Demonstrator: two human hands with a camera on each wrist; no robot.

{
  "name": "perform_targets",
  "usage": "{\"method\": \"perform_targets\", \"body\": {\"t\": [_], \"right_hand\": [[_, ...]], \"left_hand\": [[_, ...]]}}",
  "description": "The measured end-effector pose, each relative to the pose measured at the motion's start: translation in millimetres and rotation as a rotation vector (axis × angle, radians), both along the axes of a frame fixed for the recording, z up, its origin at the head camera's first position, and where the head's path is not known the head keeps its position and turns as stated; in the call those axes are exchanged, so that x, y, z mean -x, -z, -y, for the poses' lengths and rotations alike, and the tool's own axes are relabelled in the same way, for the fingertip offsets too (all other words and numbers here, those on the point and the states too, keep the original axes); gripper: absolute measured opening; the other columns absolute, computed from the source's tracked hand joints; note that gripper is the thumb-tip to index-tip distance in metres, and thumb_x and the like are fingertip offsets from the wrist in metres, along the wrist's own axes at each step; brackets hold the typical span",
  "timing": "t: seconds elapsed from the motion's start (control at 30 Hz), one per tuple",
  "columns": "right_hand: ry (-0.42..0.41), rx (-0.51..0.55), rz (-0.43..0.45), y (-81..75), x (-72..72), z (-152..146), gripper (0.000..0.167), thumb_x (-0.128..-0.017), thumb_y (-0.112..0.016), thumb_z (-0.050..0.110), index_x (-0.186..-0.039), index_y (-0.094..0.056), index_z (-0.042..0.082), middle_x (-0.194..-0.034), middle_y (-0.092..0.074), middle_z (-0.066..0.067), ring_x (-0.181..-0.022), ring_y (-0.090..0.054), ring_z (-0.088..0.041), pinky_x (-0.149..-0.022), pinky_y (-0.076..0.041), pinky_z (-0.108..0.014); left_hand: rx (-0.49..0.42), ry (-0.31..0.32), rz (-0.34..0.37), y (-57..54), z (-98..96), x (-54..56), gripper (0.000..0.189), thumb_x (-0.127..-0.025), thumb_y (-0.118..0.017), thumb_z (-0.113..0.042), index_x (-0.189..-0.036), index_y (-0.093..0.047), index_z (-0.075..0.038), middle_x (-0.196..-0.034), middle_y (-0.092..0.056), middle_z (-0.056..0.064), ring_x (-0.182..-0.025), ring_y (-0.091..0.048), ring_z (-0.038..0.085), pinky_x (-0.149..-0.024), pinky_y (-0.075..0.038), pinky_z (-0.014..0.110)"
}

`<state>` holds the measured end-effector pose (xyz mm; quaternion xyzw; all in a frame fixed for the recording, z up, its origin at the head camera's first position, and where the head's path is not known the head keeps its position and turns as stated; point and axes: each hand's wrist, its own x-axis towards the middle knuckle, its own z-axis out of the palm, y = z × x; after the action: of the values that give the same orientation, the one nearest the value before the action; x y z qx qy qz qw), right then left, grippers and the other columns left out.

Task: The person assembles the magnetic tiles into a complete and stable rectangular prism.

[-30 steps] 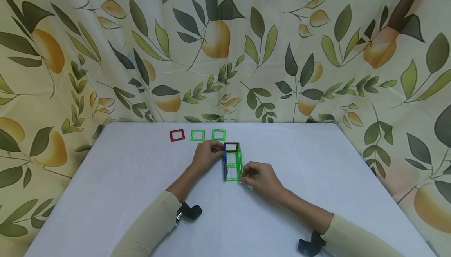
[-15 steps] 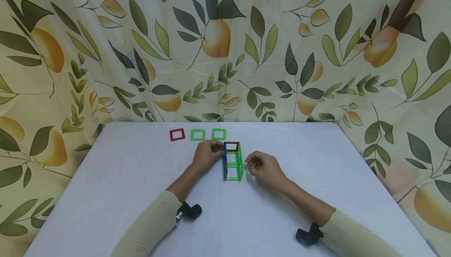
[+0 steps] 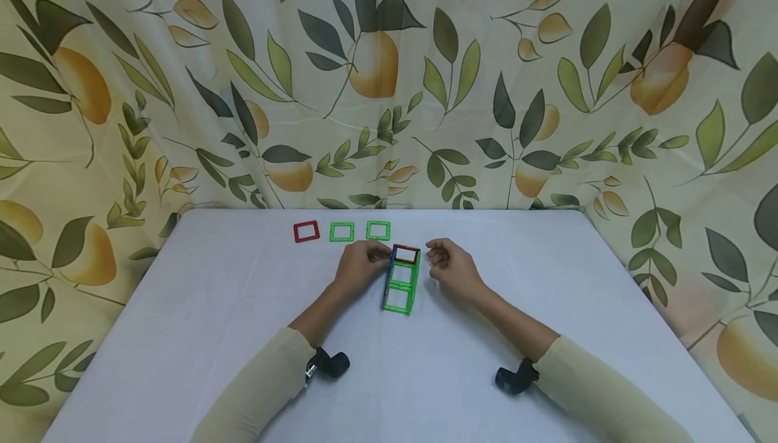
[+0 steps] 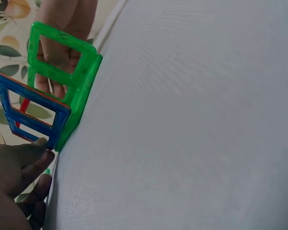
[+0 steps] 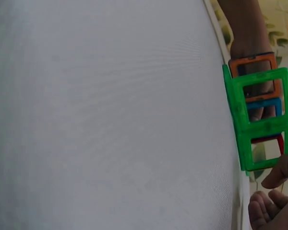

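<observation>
A small open box of magnetic tiles [image 3: 402,285], made of hollow frames, stands on the white-covered table. Its base and right wall are green, and a red tile [image 3: 406,254] forms its far end. On the left side are a blue tile [image 4: 36,110] and an orange tile [image 5: 254,62]. My left hand [image 3: 362,263] pinches the far left corner, thumb against the blue tile in the left wrist view. My right hand [image 3: 456,271] hovers just right of the far end, fingers loosely curled and holding nothing. Its thumb [image 5: 281,172] is close to the green wall's corner.
Beyond the left hand, a loose red tile [image 3: 297,232] and two loose green tiles [image 3: 332,232] [image 3: 369,230] lie in a row near the table's back edge. A fruit-patterned curtain [image 3: 389,92] hangs behind the table [image 3: 243,308]. Each sleeved wrist wears a black camera.
My right hand has left the near right side of the tile box and moved away toward its far end. The box has turned slightly clockwise; my left hand stays at its corner.
</observation>
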<state>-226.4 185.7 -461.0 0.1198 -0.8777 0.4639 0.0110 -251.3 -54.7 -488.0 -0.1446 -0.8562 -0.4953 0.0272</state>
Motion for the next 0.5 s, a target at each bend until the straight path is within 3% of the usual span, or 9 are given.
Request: {"method": "perform_targets", "body": {"t": [0.17, 0.4, 0.5], "right_hand": [[-0.031, 0.049, 0.053, 1.0, 5.0, 1, 0.052, -0.084, -0.059, -0.015, -0.135, -0.058, -0.009, -0.119, -0.067, -0.020, -0.104, -0.060, -0.030, -0.087, -0.051, -0.028], [-0.085, 0.067, 0.092, 3.2, 9.0, 0, 0.056, -0.083, -0.055, -0.016, -0.138, -0.060, -0.005, -0.119, -0.069, -0.017, -0.104, -0.061, -0.029, -0.089, -0.051, -0.030], [-0.099, 0.073, 0.108, 3.9, 9.0, -2, 0.056, -0.083, -0.055, -0.016, -0.138, -0.060, -0.004, -0.116, -0.069, -0.017, -0.103, -0.061, -0.029, -0.088, -0.050, -0.029]], "left_hand": [[0.010, -0.041, -0.037, -1.1, 7.7, 0.1, 0.021, -0.090, -0.084, -0.008, -0.110, -0.080, -0.010, -0.102, -0.077, -0.002, -0.087, -0.064, 0.016, -0.078, -0.053, 0.033], [0.092, -0.232, -0.098, -5.5, 30.7, 7.7, 0.039, -0.085, -0.090, -0.012, -0.121, -0.076, -0.011, -0.123, -0.072, 0.006, -0.116, -0.059, 0.027, -0.099, -0.051, 0.044], [0.139, -0.282, -0.092, -8.0, 44.9, 11.2, 0.048, -0.085, -0.090, -0.016, -0.129, -0.073, -0.009, -0.133, -0.068, 0.011, -0.123, -0.054, 0.032, -0.103, -0.047, 0.049]]}}
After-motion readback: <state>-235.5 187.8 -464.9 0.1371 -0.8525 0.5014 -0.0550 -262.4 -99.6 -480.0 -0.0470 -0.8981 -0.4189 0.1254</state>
